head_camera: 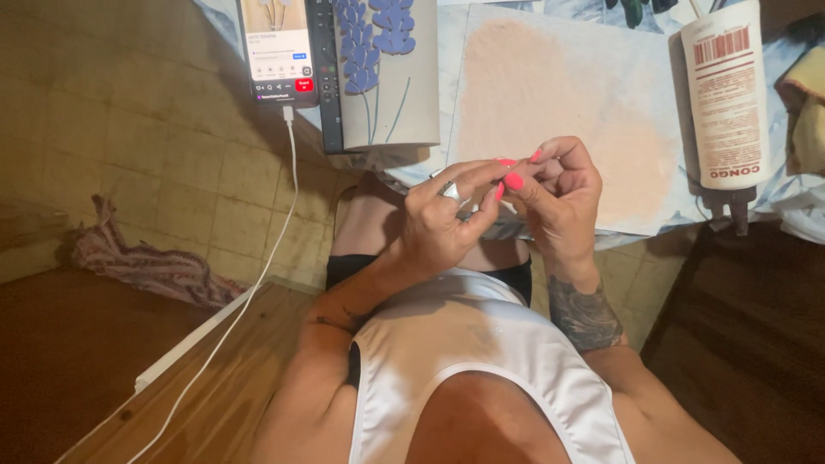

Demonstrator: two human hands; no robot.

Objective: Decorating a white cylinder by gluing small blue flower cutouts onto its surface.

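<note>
While both hands meet above the pink-coated board (550, 112), left hand (443, 225) and right hand (559, 202) fingers pinch something tiny (hidden), apparently shaping it.

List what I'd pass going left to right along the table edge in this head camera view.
Phone on its white cable → grey panel with blue relief flowers → pale board with a pinkish coated patch → white glue bottle lying nozzle-down → yellow cloth.
</note>
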